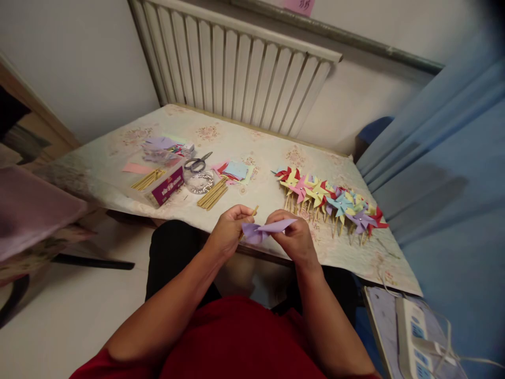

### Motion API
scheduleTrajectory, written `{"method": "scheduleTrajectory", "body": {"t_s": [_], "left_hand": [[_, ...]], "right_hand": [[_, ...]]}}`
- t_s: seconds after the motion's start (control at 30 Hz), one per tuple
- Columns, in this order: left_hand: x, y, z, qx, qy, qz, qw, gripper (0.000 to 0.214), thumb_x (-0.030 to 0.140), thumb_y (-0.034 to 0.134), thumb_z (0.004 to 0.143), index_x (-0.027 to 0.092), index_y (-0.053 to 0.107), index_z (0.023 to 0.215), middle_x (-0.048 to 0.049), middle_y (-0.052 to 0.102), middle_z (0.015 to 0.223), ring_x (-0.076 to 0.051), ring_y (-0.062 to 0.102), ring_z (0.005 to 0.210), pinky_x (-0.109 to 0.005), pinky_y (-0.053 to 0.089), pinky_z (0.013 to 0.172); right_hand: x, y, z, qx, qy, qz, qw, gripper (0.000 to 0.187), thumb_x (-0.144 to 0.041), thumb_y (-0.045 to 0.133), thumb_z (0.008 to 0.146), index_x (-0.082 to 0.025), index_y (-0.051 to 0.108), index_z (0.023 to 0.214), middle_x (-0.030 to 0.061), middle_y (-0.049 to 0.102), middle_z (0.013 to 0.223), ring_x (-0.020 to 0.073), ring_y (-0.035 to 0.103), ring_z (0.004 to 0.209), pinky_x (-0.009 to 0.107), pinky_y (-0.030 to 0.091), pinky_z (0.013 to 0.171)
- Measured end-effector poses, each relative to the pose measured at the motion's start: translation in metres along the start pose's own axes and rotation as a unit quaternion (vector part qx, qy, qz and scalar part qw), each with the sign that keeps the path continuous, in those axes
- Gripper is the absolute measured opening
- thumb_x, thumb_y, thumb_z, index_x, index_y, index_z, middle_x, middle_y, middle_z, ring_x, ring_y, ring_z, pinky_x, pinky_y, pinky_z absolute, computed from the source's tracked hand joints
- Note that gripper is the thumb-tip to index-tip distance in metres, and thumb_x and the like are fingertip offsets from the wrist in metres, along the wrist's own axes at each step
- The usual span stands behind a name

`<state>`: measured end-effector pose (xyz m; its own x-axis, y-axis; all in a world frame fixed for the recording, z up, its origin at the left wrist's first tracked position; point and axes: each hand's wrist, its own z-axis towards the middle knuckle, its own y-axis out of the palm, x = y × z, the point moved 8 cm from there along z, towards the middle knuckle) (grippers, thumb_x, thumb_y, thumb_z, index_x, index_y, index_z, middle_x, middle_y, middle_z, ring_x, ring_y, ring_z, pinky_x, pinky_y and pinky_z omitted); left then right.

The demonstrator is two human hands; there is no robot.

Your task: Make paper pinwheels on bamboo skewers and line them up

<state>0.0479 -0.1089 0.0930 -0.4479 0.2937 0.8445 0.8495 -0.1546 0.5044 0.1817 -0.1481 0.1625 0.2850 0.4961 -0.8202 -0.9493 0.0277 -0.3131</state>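
The purple box [169, 188] holds bamboo sticks [148, 180]; the clear dish [189, 184] beside it, silvery pieces [203, 184]. Right of the box, the left hand [229, 227] grips one stick [255, 210], the right hand [295, 237] pinches lilac paper [254, 235]. Floral cloth [252, 202] underlies the box; beyond, a radiator [240, 68].
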Motion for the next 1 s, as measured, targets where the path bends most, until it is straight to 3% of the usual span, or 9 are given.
{"method": "scheduleTrajectory", "body": {"t_s": [0.13, 0.4, 0.63, 1.0], "left_hand": [[0.004, 0.005, -0.005, -0.019, -0.004, -0.021, 1.000, 0.030, 0.026, 0.082, 0.059, 0.016, 0.060, 0.078, 0.0027, 0.061, 0.059, -0.009, 0.054, 0.048, -0.022, 0.040, 0.050], [0.006, 0.007, -0.007, -0.036, -0.008, -0.043, 0.998, 0.028, 0.024, 0.082, 0.059, 0.015, 0.061, 0.075, 0.0009, 0.063, 0.059, -0.009, 0.054, 0.049, -0.021, 0.039, 0.051], [0.010, 0.012, -0.012, -0.054, 0.001, -0.026, 0.998, 0.024, 0.023, 0.080, 0.059, 0.015, 0.063, 0.074, 0.0006, 0.063, 0.059, -0.009, 0.053, 0.049, -0.021, 0.037, 0.050], [0.009, 0.013, -0.013, -0.059, 0.001, 0.002, 0.998, 0.014, 0.020, 0.072, 0.064, 0.015, 0.063, 0.073, 0.0008, 0.062, 0.057, -0.010, 0.052, 0.049, -0.023, 0.036, 0.051]], "right_hand": [[-0.026, 0.007, 0.003, 0.010, -0.095, -0.084, 0.992, 0.011, -0.011, 0.063, 0.084, -0.021, 0.066, 0.082, 0.0018, 0.067, 0.080, 0.0155, 0.062, 0.076, 0.029, 0.049, 0.070], [-0.042, 0.013, 0.002, 0.045, -0.185, -0.163, 0.968, 0.012, -0.014, 0.058, 0.091, -0.022, 0.063, 0.084, 0.0030, 0.067, 0.078, 0.0174, 0.061, 0.076, 0.034, 0.048, 0.071], [-0.045, 0.012, -0.002, 0.075, -0.216, -0.203, 0.952, 0.011, -0.017, 0.057, 0.093, -0.023, 0.063, 0.086, 0.0026, 0.067, 0.077, 0.0176, 0.061, 0.074, 0.035, 0.046, 0.071], [-0.043, 0.011, -0.002, 0.087, -0.215, -0.208, 0.950, 0.012, -0.016, 0.057, 0.093, -0.023, 0.062, 0.086, 0.0021, 0.068, 0.076, 0.0175, 0.061, 0.074, 0.035, 0.046, 0.071]]}}
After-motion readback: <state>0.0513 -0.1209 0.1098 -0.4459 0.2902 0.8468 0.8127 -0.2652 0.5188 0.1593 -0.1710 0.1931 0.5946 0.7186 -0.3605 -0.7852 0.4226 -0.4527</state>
